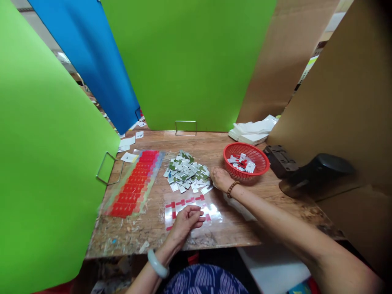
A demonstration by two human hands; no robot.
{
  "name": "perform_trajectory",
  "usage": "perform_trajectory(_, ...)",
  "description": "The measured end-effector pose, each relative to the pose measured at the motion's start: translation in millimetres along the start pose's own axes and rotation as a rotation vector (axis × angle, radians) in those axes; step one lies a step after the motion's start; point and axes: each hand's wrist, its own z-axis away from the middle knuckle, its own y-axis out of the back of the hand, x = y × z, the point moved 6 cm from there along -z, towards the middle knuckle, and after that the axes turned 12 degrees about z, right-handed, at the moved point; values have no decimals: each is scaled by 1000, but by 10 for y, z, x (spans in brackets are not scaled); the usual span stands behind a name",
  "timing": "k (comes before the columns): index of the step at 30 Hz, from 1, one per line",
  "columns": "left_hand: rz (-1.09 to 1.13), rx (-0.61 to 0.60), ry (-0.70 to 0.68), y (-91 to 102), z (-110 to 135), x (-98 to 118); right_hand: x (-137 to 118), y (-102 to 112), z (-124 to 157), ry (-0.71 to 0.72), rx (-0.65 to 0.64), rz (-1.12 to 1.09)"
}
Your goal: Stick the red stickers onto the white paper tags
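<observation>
Left hand: my left hand (186, 218) rests near the worktop's (153, 228) front edge, on the clear sheet (214, 213).
Left fingers: curled in narrow, tips down on the film, likely to keep it flat and still. I cannot tell whether they pinch one of its red strips (183, 202).
Right hand: my right hand (221, 178) lies at the right side of the pile of small cards (186, 171), back turned up.
Right fingers: bent downward and hidden beneath the hand, so I cannot tell whether they hold a card.
Clear sheet: flat just behind the front edge, between my two forearms. It is close in, where both hands meet it easily.
Pile of small cards: loose green-and-white pieces heaped mid-worktop, just behind the sheet.
Red basket (245, 175): just right of my right hand, a few white and red pieces inside. It seems set within a short reach of that hand.
Red label sheet (134, 183): lies slanted toward the left edge, rows of red rectangles, apart from both hands.
White stack (252, 130): folded white pieces at the far right corner, well apart.
Black device (312, 173): at the right edge, beside a black block (280, 160).
Screens: green boards (190, 61), a blue board (92, 61) and cardboard (346, 90) stand along the left, far and right edges, closing the worktop in.
</observation>
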Motion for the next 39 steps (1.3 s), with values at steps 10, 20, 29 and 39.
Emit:
perform_trajectory(10, 61, 84, -38, -63, 33, 73, 194, 185, 460, -131, 5, -547)
perform_trajectory(20, 85, 132, -294, -219, 54, 284, -710, -375, 1187, -288, -170, -1630)
perform_trajectory(29, 110, 211, -175, 134, 36, 355, -207, -131, 1044, -65, 191, -677)
perform_trajectory(39, 124, 246, -119, 317, 2, 231, -436, -192, 858, 5, 152, -247)
